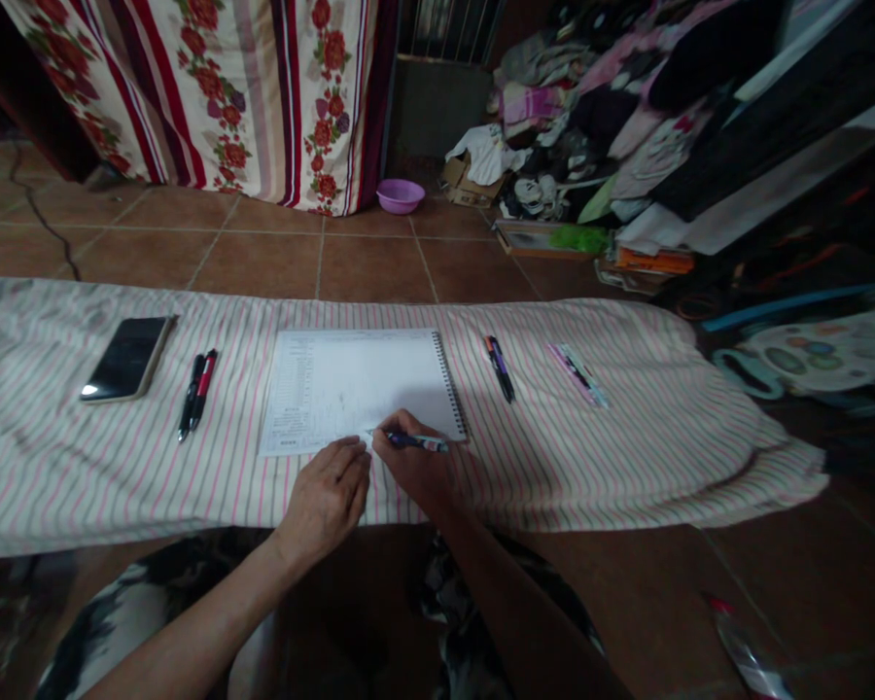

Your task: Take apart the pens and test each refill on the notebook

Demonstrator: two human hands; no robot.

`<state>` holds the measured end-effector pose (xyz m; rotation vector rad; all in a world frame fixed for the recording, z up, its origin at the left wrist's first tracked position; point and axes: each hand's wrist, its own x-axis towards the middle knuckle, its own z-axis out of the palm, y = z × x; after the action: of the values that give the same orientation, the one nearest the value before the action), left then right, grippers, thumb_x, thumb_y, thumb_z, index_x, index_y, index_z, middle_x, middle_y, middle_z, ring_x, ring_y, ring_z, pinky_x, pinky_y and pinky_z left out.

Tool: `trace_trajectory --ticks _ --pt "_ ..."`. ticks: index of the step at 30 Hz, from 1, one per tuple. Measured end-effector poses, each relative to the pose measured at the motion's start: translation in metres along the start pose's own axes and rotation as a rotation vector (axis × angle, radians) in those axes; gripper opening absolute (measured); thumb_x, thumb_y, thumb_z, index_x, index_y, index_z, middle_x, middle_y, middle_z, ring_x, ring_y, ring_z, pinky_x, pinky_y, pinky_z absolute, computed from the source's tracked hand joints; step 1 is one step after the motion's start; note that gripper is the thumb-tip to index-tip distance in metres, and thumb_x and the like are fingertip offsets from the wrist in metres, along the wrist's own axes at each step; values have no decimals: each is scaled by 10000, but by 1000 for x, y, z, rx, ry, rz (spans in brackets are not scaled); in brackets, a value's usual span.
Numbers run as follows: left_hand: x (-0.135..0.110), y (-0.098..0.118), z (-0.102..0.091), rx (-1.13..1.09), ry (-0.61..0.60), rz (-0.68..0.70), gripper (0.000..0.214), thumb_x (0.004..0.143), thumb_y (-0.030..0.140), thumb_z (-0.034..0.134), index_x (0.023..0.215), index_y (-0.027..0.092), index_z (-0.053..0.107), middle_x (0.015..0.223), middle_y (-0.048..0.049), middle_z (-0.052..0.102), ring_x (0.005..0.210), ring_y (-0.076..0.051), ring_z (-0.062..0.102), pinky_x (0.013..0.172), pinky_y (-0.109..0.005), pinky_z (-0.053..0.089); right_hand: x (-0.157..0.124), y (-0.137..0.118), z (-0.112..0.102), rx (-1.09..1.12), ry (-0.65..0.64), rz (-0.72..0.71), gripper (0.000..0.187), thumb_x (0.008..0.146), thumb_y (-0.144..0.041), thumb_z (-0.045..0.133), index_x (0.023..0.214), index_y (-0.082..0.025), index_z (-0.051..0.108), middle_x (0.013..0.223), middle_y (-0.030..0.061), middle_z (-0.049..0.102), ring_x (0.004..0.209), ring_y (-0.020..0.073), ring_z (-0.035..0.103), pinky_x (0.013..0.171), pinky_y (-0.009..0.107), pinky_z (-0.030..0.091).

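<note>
A spiral-bound notebook [371,374] lies on the striped cloth, its wire binding along the right side. Its page is mostly white, with printed lines and text down the left. My right hand [412,452] grips a pen [417,441], whose tip points left toward the lower edge of the page. Flat on the notebook's near edge rests my left hand [332,486], fingers stretched out beside the pen tip. Whether there are fresh marks under the tip is too small to tell.
Left of the notebook lie a phone [127,360] and two pens [197,394]. More pens [500,369] and slim pastel pens [577,374] lie to the right on the striped cloth [627,457]. Beyond are a purple basin [401,196], a floral curtain [248,97] and heaped clothes [540,107].
</note>
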<state>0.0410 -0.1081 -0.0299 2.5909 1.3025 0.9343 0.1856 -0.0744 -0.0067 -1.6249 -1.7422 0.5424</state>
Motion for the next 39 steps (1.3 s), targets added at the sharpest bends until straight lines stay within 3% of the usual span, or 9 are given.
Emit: trace_trajectory --ticks 39 --pt "-1 1 -1 -4 -8 -3 221 829 115 470 1009 114 599 1012 -116 636 1034 -237 550 880 -393 501 -5 8 4 4 3 -70 85 760 -251 516 687 -217 544 593 -39 608 540 97 556 557 179 403"
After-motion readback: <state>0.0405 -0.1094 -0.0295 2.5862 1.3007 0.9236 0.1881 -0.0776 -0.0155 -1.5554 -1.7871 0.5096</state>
